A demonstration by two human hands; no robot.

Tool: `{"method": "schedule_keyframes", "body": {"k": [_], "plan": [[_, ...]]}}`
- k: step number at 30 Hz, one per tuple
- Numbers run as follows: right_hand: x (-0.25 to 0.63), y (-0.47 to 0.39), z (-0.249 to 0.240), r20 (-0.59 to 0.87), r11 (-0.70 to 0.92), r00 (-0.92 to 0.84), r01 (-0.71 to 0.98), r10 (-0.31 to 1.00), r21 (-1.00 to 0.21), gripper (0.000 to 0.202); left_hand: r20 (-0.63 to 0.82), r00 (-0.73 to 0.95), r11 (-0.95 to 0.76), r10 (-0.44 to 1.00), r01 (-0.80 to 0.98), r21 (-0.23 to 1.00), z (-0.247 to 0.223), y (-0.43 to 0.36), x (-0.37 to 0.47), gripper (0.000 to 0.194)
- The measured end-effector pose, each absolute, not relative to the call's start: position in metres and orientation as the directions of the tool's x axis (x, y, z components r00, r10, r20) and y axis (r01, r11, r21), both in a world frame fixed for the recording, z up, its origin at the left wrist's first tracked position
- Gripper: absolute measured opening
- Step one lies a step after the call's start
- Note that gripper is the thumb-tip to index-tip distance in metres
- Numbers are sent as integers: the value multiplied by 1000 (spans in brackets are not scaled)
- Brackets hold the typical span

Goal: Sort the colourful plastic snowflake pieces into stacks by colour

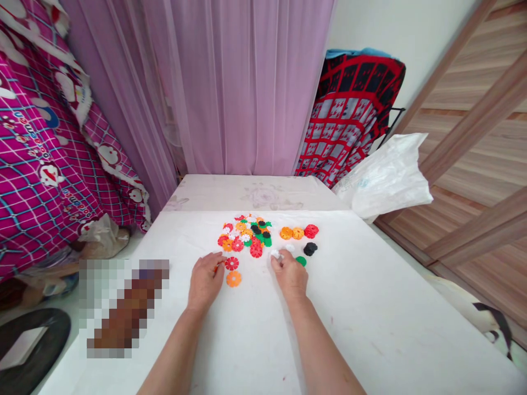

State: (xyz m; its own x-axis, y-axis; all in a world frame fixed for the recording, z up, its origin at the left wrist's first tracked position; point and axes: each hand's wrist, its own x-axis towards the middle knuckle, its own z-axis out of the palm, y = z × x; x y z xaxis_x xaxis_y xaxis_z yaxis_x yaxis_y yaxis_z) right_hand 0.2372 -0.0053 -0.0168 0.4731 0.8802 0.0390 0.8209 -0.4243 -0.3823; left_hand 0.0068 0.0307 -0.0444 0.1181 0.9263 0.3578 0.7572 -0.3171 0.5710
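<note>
A mixed pile of flower-shaped discs [246,235] in red, orange, white, green and black lies on the white-covered table. My left hand [207,278] is closed on an orange disc, beside a single red disc [231,263] and a single orange disc [234,279]. Closed fingers of my right hand [290,274] pinch a white disc [275,254]. Around that hand are another white piece [290,248], a green disc [301,261] partly behind it, a black stack [310,249], orange stacks [286,233] and a red stack [312,231].
The white table [370,307] extends on both sides of my arms. A white plastic bag [385,178] sits at its back right corner. Purple curtains [247,88] hang behind. At the lower left are a pixelated patch and a dark round object [55,334].
</note>
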Motion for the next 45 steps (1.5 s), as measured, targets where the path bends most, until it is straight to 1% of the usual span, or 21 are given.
{"method": "schedule_keyframes", "body": {"k": [8, 13, 17, 23, 27, 29, 31, 33, 35, 37, 39, 42, 45], "plan": [[234, -4, -14, 13, -436, 463, 844, 886, -313, 32, 327, 119, -298, 937, 761, 577, -43, 30, 7, 29], [231, -2, -12, 15, -452, 475, 846, 880, -282, 32, 334, 118, -301, 935, 762, 573, -42, 30, 7, 29], [230, -2, -10, 33, -451, 479, 846, 877, -285, 29, 338, 116, -302, 934, 762, 573, -42, 29, 7, 29], [231, -2, -12, 44, -451, 481, 848, 876, -279, 28, 300, 115, -277, 947, 766, 580, -41, 28, 8, 31], [233, -5, -17, 66, -440, 489, 830, 870, -344, 33, 315, 116, -287, 942, 764, 577, -42, 29, 8, 30], [232, -6, -18, 125, -388, 471, 827, 873, -406, 35, 328, 108, -291, 938, 759, 582, -43, 29, 9, 30], [228, -5, -19, 261, -235, 373, 867, 890, -439, 34, 344, 84, -287, 935, 749, 597, -43, 29, 9, 31], [220, -1, -18, 399, -38, 213, 915, 892, -402, 32, 360, 44, -275, 932, 731, 624, -42, 29, 9, 32], [209, 8, -17, 443, 89, 75, 937, 894, -339, 32, 367, 7, -262, 930, 713, 651, -43, 30, 9, 33], [197, 21, -15, 409, 136, -5, 946, 913, -294, 35, 367, -15, -253, 930, 699, 669, -45, 30, 9, 33], [184, 35, -13, 351, 141, -40, 953, 936, -267, 41, 366, -30, -246, 930, 689, 682, -47, 31, 8, 34], [169, 56, -10, 255, 100, -33, 962, 966, -254, 49, 373, -57, -237, 926, 681, 693, -52, 32, 8, 36], [159, 69, -8, 191, 100, -52, 962, 980, -253, 45, 386, -74, -233, 920, 688, 687, -54, 33, 7, 39]]}}
